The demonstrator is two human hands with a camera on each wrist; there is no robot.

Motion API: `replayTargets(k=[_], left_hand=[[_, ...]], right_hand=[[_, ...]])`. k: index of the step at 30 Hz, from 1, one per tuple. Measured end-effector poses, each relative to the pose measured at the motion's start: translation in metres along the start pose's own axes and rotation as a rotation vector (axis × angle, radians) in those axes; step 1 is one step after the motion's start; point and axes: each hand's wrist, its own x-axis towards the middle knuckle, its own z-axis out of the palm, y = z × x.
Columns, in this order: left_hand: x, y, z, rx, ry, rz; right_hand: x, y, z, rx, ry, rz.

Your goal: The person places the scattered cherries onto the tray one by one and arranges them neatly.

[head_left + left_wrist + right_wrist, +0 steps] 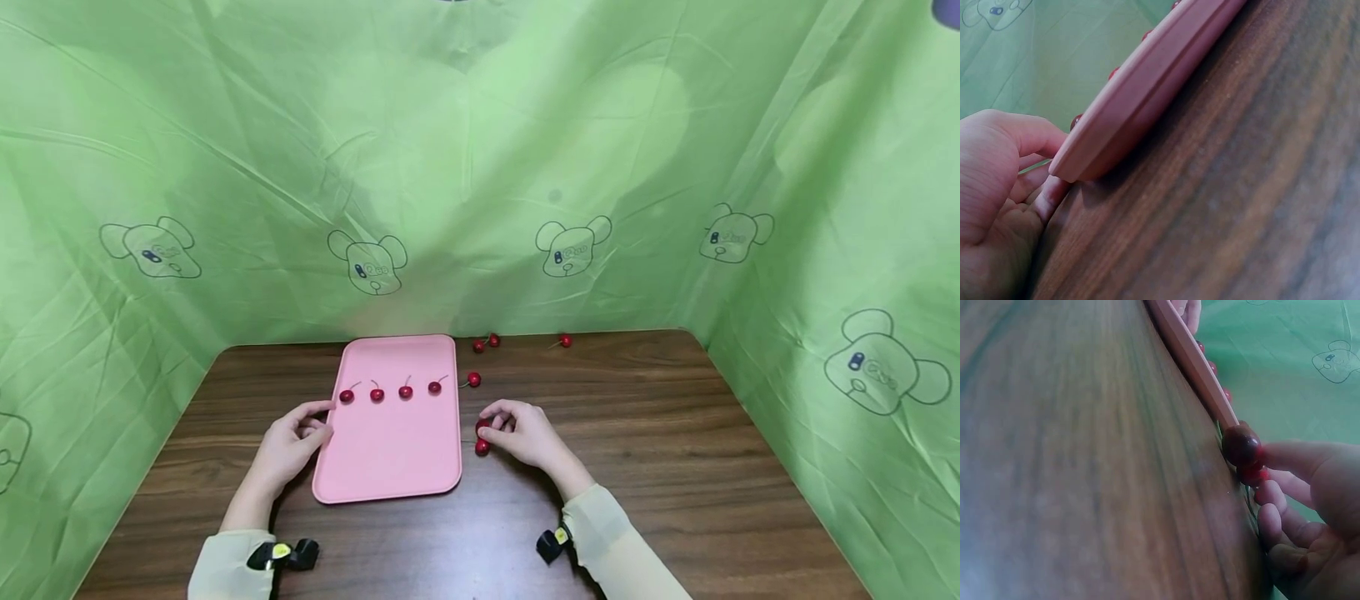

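Observation:
A pink tray [390, 446] lies on the wooden table, bearing a row of several red cherries [406, 392] with stems. My left hand [291, 442] holds the tray's left edge; in the left wrist view its fingers reach the rim [1063, 165] from above and below. Just off the tray's right side, my right hand [531, 435] pinches a cherry [482, 426] between thumb and fingers, partly covering it. Another cherry [482, 448] sits right in front of that one. In the right wrist view a dark red cherry [1241, 447] overlaps the held one.
Beyond the right hand, a cherry [474, 379] lies beside the tray's edge. Farther back are a pair of cherries [478, 346] and a single one [566, 341]. Green cloth [465, 167] with printed bear heads hangs around the brown table [637, 433].

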Motion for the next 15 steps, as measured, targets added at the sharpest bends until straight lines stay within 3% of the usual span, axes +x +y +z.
replayTargets(k=[15], left_hand=[[-0.0012,0.0011,-0.0016,0.003,-0.001,-0.010]], right_hand=[[-0.0006,0.0031,-0.0038,-0.060,0.008,-0.121]])
